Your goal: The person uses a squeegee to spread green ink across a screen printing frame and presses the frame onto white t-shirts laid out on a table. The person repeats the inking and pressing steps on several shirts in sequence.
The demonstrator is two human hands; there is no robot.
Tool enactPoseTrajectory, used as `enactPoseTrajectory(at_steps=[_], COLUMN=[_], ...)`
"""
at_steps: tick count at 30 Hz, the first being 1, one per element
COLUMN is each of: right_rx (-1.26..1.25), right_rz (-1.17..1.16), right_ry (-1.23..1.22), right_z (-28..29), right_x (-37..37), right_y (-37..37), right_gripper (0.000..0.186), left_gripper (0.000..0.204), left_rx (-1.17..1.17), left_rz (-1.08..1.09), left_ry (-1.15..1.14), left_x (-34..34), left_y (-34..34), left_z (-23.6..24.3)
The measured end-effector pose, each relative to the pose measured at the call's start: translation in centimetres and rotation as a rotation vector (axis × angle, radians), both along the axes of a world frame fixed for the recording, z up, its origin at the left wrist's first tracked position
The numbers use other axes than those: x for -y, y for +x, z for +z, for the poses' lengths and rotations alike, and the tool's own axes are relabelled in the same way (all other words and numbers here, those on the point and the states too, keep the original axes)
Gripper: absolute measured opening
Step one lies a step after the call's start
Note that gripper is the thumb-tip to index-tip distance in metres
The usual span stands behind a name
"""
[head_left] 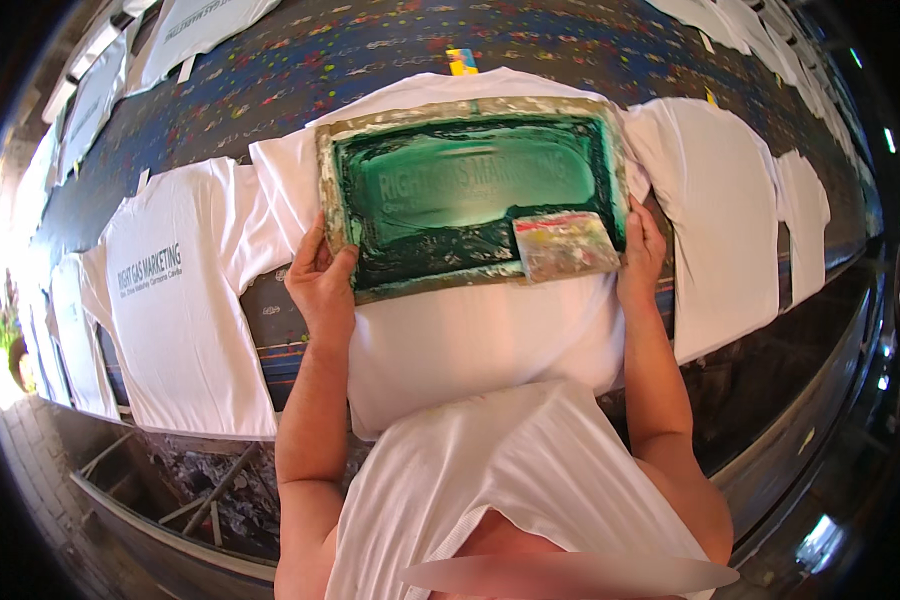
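Note:
My left hand (pixel 325 265) grips the left side of a rectangular screen-printing frame (pixel 328 160), and my right hand (pixel 642 245) grips its right side. The frame is held over a white T-shirt (pixel 480 340) on the printing bench, with green mesh and dark green ink spread inside. I cannot tell whether it touches the shirt. A paint-smeared squeegee (pixel 562 245) rests in the frame's lower right corner, not in either hand.
White shirts lie side by side, one with printed lettering (pixel 185 360) to the left, another (pixel 725 230) to the right. More shirts (pixel 200 35) line the far side of the paint-speckled bench (pixel 370 50). A metal framework (pixel 200 490) runs below the near edge.

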State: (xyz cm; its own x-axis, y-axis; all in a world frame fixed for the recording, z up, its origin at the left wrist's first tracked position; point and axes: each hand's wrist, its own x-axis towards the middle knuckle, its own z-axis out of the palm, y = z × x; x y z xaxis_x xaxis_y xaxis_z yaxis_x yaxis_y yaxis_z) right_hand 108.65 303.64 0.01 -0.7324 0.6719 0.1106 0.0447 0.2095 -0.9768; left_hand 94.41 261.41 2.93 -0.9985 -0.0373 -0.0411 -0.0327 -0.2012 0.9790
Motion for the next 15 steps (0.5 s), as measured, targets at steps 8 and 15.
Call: enactPoseTrajectory(at_steps=[8,15], right_rx=[-0.028,-0.118], right_rz=[-0.017,0.0], right_ry=[-0.008,0.008], right_z=[-2.2,-2.5], right_x=[-1.0,-1.0], right_y=[-1.2,-2.0], right_gripper=[0.04,0.039], left_gripper=[0.065,0.068], left_rx=[-0.031,-0.071], left_rz=[-0.012,-0.014], left_ry=[-0.089,-0.214], left_x=[-0.2,-0.1], left_y=[-0.2,-0.6], left_z=[0.7,1.1])
